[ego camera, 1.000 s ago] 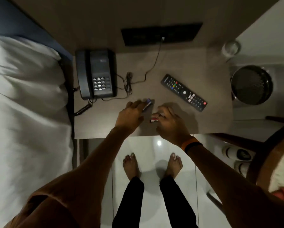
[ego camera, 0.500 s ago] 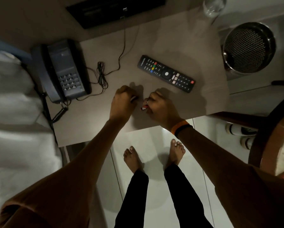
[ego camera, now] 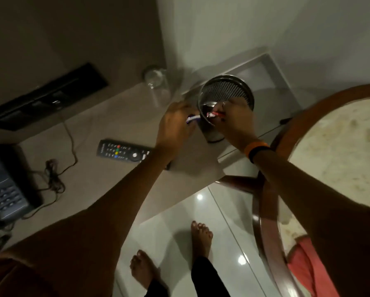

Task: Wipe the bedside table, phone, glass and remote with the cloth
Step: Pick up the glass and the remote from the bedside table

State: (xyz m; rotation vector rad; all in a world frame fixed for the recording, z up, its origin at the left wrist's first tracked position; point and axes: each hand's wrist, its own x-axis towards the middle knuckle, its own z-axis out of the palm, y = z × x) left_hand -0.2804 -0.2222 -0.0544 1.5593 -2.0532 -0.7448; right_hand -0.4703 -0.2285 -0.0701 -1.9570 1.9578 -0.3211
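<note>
My left hand (ego camera: pixel 175 125) is closed on a small blue and white wrapper (ego camera: pixel 193 119) at the rim of the metal mesh bin (ego camera: pixel 226 93). Over the bin's mouth, my right hand (ego camera: pixel 235 118) pinches a small red and white wrapper (ego camera: pixel 214 114). The black remote (ego camera: pixel 124 151) lies on the beige bedside table (ego camera: pixel 119 116), partly under my left forearm. A clear glass (ego camera: pixel 156 82) stands at the table's far right corner. At the left edge sits the dark phone (ego camera: pixel 4 189) with its cord (ego camera: pixel 53 176). A pink cloth (ego camera: pixel 304 266) lies on the round table at the lower right.
A black socket panel (ego camera: pixel 49 97) sits on the wall above the table. The round wooden-rimmed table (ego camera: pixel 334 151) stands close on the right. My bare feet (ego camera: pixel 201 234) stand on glossy white floor tiles.
Both hands lifted from the table's front and moved right to the mesh bin, each still holding its wrapper. The view swung right, so the bed left the frame.
</note>
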